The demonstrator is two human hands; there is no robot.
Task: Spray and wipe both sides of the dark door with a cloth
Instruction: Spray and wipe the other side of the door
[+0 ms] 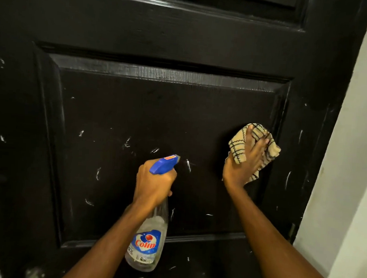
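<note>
Head: cloth point(235, 142) between right fingers point(248, 134) and door point(137, 103)

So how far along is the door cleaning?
Nothing looks finished: white marks dot the dark door. In hand: the left hand grips the Colin spray bottle while the right hand presses the striped cloth to it. Left: the marks, plus the unseen other side.
</note>
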